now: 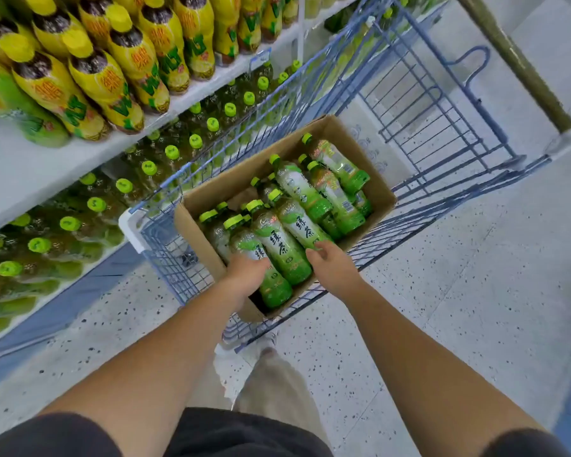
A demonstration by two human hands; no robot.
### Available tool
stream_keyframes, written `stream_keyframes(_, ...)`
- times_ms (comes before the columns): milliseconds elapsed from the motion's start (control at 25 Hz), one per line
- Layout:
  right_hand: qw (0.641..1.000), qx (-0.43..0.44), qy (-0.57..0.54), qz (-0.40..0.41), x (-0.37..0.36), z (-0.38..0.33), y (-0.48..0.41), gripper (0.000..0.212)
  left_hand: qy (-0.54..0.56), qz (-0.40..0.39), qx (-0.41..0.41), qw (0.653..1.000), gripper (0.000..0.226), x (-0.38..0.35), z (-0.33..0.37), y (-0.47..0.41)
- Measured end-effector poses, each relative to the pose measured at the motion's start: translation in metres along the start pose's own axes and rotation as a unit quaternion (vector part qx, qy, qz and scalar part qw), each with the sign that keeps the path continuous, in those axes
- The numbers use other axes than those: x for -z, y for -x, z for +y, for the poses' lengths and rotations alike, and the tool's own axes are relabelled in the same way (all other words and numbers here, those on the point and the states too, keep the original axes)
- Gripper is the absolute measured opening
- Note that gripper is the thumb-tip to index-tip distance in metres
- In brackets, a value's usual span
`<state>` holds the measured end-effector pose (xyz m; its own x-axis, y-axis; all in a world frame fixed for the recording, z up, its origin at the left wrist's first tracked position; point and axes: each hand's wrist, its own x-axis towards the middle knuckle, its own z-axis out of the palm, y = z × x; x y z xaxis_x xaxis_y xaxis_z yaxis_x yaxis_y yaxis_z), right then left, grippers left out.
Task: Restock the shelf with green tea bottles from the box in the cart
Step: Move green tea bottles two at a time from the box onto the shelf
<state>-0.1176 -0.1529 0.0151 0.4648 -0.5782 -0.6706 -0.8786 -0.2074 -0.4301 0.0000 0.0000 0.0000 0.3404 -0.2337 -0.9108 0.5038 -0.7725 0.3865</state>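
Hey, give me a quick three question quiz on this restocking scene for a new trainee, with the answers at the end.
1. True or false: the box sits inside the cart.
2. Caps on the green tea bottles in the box are: A red, B green, C white.
3. Fill in: the shelf stands on the person's ____ side.
Key: 1 true; 2 B; 3 left.
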Motion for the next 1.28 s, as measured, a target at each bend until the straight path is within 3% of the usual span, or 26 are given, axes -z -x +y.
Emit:
stream_keyframes(120,0.997,0.024,0.078,-0.002,0.009,0.010,-0.036,0.055,0.016,0.027,0.028,0.999,0.091,-0.018,0.000,-0.017)
stream_keyframes(280,0.987,0.040,0.151,-0.036,0.015,0.022,-0.082,0.059,0.011,0.120,0.058,0.991,0.107,-0.042,-0.001,-0.032)
stream_keyframes(520,0.984,0.075,0.136,-0.084,0.006,0.031,-0.127,0.045,-0.029,0.212,0.059,0.975,0.094,-0.066,-0.004,-0.049)
stream_keyframes(640,0.980,0.068,0.164,-0.087,0.002,0.034,-0.137,0.045,0.007,0.205,0.078,0.976,0.096,-0.063,-0.004,-0.054)
stream_keyframes(720,0.981,0.054,0.151,-0.110,0.002,0.030,-0.137,0.036,0.042,0.181,0.097,0.978,0.101,-0.056,-0.002,-0.052)
stream_keyframes(760,0.984,0.044,0.121,-0.124,0.004,0.027,-0.135,0.029,0.055,0.164,0.099,0.980,0.093,-0.052,-0.003,-0.051)
stream_keyframes(880,0.989,0.015,0.045,-0.140,0.011,0.013,-0.117,0.022,0.114,0.117,0.073,0.984,0.048,-0.040,-0.008,-0.039)
stream_keyframes(1080,0.993,0.020,-0.026,-0.116,0.020,-0.013,-0.061,0.025,0.174,0.079,-0.024,0.981,0.040,-0.011,-0.014,-0.001)
stream_keyframes(1280,0.987,0.083,-0.085,-0.105,-0.002,-0.058,0.010,0.021,0.241,0.070,-0.116,0.961,0.051,0.043,-0.038,0.055)
